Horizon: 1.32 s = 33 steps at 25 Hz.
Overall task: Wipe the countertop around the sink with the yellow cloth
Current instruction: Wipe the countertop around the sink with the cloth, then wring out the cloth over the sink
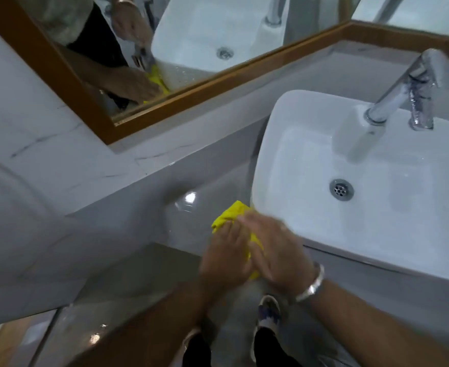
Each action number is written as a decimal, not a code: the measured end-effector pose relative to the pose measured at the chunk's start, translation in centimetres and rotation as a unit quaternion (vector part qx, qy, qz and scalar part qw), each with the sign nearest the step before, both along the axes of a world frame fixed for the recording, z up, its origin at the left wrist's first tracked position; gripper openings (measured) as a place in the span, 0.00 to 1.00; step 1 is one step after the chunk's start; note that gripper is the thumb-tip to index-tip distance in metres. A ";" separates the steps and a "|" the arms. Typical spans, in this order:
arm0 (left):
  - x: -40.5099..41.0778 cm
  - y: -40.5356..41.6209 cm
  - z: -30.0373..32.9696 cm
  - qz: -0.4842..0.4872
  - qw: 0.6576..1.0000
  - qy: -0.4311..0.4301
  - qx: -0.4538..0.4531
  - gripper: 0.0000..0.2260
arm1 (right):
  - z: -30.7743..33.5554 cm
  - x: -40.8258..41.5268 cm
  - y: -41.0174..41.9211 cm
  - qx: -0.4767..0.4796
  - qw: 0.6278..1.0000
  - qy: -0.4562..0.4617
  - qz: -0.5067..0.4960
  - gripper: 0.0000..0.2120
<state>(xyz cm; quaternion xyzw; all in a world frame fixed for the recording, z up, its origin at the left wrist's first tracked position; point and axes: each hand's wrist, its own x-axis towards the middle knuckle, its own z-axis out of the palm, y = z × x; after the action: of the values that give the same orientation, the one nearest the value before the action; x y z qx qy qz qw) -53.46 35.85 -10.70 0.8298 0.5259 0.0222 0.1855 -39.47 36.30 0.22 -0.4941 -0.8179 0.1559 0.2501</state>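
Yellow cloth: the cloth (232, 217) is bunched, caught between both hands, at the front left corner of the sink (292, 144); its free end pokes out toward 11 o'clock, touching or just beside the sink's edge.
Left hand: the left hand (227, 256) lies flat over the near left part of the cloth, fingers pointing to about 1 o'clock; its grip reads as pressing down more than clenched.
Right hand: the right hand (276, 250) overlaps the cloth from the 3 o'clock side, fingers laid across toward 10 o'clock, a metal bangle (312, 286) on the wrist. Motion blur hides whether the fingers curl round the cloth or only press on it.
Key relation: bare grey table (191, 178) runs from the cloth toward 11 and 12 o'clock, along the sink's left flank up to the mirror (191, 83). The cloth's long axis runs the same way. Both hands are on it; the left is nearer the open strip.
Sink: white basin, empty apart from the drain (341, 189); the tap (403, 91) stands at its back right.
Judgement: the strip at the sink's left looks like the stretch in hand; the narrow gap against the sink wall would need the cloth's tip pushed in.
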 end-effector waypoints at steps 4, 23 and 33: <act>-4.4 5.0 2.5 -0.165 0.975 0.131 0.065 0.44 | -5.5 3.4 -4.5 -0.308 0.939 -0.117 -0.101 0.33; -2.8 6.7 22.2 -0.321 0.946 -0.043 0.008 0.22 | 8.0 2.6 -3.4 -0.295 0.940 0.039 -0.166 0.29; 11.4 14.8 34.3 -0.281 0.946 -0.068 -0.145 0.16 | 16.3 18.1 4.8 -0.604 0.733 0.310 0.050 0.32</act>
<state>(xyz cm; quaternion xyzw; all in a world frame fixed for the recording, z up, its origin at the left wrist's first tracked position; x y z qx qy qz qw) -42.04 50.66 23.59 0.9044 0.2549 -0.0508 0.3383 -21.37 41.12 16.52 -0.4237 -0.4528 0.7736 0.1304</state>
